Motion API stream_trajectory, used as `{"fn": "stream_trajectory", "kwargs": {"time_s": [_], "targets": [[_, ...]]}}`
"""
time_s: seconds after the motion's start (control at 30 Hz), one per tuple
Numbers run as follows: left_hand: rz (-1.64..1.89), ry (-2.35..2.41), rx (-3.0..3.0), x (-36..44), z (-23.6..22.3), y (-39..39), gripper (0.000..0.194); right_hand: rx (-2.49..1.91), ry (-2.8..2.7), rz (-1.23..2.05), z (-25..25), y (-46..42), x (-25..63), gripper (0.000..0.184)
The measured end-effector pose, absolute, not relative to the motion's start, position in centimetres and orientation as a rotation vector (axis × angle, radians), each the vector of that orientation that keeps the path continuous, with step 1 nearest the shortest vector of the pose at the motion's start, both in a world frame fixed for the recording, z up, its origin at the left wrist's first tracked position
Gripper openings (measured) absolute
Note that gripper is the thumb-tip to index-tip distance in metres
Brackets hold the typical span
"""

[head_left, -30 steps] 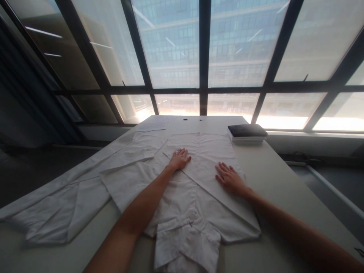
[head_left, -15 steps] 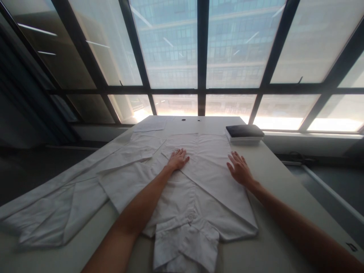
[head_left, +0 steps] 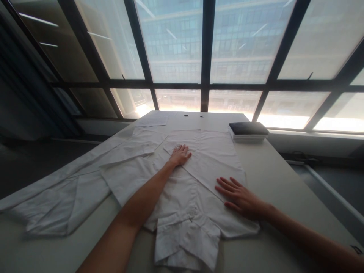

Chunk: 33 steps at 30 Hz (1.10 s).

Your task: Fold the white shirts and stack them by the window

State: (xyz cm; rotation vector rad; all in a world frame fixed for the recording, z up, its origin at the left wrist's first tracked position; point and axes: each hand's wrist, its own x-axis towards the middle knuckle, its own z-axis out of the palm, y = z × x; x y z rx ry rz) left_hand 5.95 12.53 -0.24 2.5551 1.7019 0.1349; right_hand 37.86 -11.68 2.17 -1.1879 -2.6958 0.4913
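- Got a white, thin-woven cloth shirt [head_left: 199, 189] laid flat across the centre of the frame, on a pale, smooth-topped bench [head_left: 264, 167]. Can see loads of little creases already.
- Looking at a bare left hand [head_left: 180, 155] near dead centre: palm down on the cloth, fingers nearly together, gripping nothing. Could let the fabric creep if lifted too soon.
- Now to the bare right hand [head_left: 239, 197], right of centre and lower: palm down over the shirt, fingers fanned apart, pinching nothing. Can't tell how hard pressed. Might rake up ridges if slid sideways, especially along the long diagonal crease [head_left: 204, 184] by the fingertips.
- Would watch the wrinkled white fabric [head_left: 88, 193] at left too. Can't tell whether sleeve or separate piece. Could get tugged by the bare left forearm [head_left: 148, 201] and pull everything crooked.
- Don't forget the folded white collar [head_left: 187, 240] at bottom centre. Could get rumpled by leaning in too close.
- Mind the black-topped, white-sided rectangular stack [head_left: 248, 132] at centre right, near the shirt's far corner. Could get bumped by a careless long reach.
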Motion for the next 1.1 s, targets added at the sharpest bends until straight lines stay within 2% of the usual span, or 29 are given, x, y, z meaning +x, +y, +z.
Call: {"fn": "stream_trajectory", "kwargs": {"time_s": [0.2,0.37,0.47,0.6,0.83,1.1], "targets": [[0.134,1.705,2.558,5.9,-0.5,12.8,0.067,-1.189,-2.676,0.602,2.6,-15.7,38.7,0.062],[0.127,1.713,2.573,6.0,-0.3,12.7,0.066,-1.202,-2.66,0.672,2.7,-15.8,39.1,0.06],[0.121,1.711,2.577,6.0,-0.2,12.6,0.067,-1.249,-2.6,0.67,3.1,-14.0,38.8,0.056],[0.114,1.718,2.579,6.0,-0.1,12.6,0.067,-1.372,-2.519,0.485,3.1,-9.8,35.4,0.061],[0.118,1.712,2.613,5.8,0.0,12.1,0.063,-1.256,-2.591,0.315,1.2,-3.0,26.9,0.064],[0.164,1.641,2.686,6.5,0.6,11.3,0.056,-1.53,-2.517,0.205,0.0,1.3,31.3,0.064]]}}
